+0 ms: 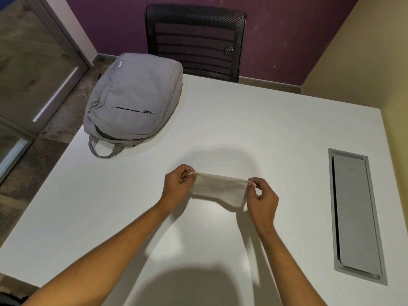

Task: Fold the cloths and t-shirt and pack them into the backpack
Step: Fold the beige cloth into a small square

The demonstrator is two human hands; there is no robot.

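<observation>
A small off-white cloth hangs stretched between my two hands above the middle of the white table. My left hand pinches its left top corner and my right hand pinches its right top corner. The lower part of the cloth sags just over the tabletop. A grey backpack lies flat at the far left corner of the table, its carry handle toward me and partly over the table's left edge. I cannot tell whether its main zip is undone. No t-shirt is in view.
A grey metal cable-hatch cover is set into the table on the right. A black mesh chair stands behind the far edge. A beige wall runs along the right side, and a glass door is at the left.
</observation>
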